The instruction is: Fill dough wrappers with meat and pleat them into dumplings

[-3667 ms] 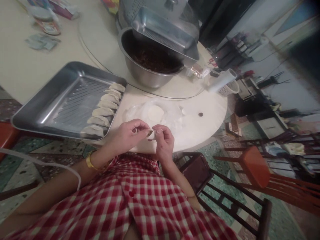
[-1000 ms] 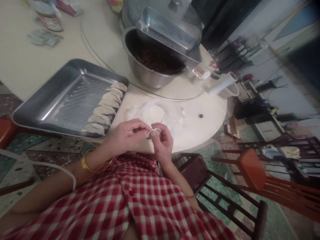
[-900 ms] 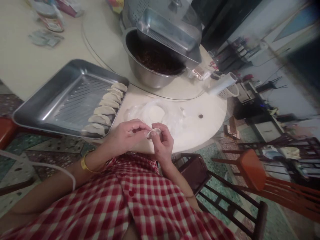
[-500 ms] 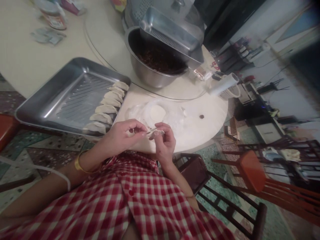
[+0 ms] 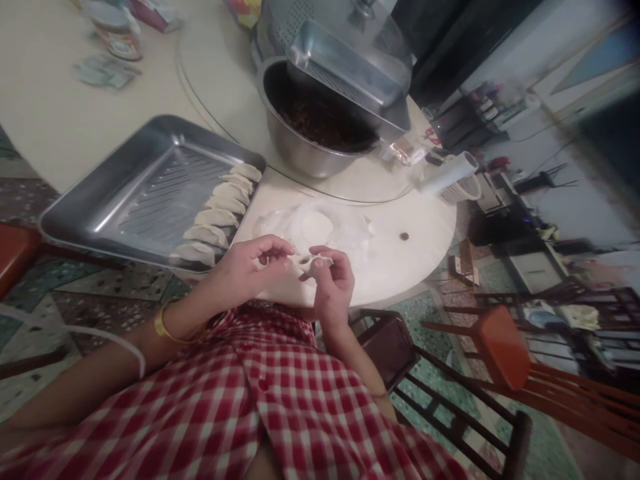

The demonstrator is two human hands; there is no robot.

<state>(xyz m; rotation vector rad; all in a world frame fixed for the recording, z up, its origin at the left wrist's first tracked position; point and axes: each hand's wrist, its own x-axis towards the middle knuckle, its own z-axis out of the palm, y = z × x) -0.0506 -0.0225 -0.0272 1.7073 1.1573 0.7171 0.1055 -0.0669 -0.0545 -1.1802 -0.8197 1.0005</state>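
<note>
Between both hands, just above the table's near edge, is a dumpling [image 5: 304,260] with a small dark gap in the middle of its seam. My left hand [image 5: 255,267] pinches its left end between thumb and fingers. At the other end, my right hand [image 5: 333,280] grips the dough, thumb on the near side. Behind the hands lies a round dumpling wrapper [image 5: 315,228] on floury plastic. To the left, several folded dumplings [image 5: 217,218] form a row along the right side of a metal tray [image 5: 150,200].
A steel bowl [image 5: 310,157] of dark filling stands behind, with a smaller metal tray [image 5: 350,73] resting over it. A jar [image 5: 117,40] is at the far left. A dark chair [image 5: 385,343] stands close at the right.
The dumpling's seam shows a wider gap between my hands now, and the fingers have shifted slightly apart. The whole view has moved a little.
</note>
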